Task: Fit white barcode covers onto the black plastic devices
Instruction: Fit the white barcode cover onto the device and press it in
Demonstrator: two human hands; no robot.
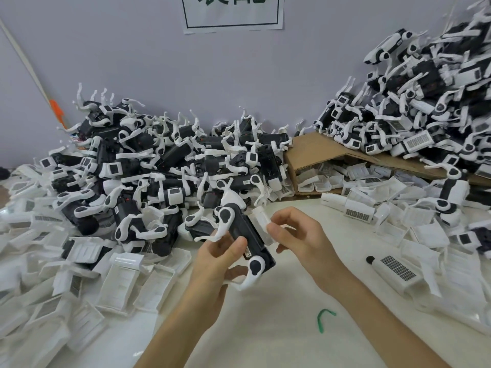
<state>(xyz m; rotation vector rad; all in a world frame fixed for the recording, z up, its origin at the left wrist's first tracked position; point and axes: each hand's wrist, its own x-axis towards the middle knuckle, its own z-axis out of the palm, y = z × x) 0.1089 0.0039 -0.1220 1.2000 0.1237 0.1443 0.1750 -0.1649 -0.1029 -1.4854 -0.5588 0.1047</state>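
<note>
Person seen as arms only. Bare left hand (220,261) on bare left forearm (180,322); bare right hand (300,235) on bare right forearm (377,314). Skin uncovered to frame edge (wrists included). Fingers slender; nails too blurred to detail.

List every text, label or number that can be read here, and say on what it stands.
Wall sign: probably "装配", green, tops cut off.
Label on the held black device: blurred, unreadable.
Barcode covers on the table: bars only, nothing readable.
</note>
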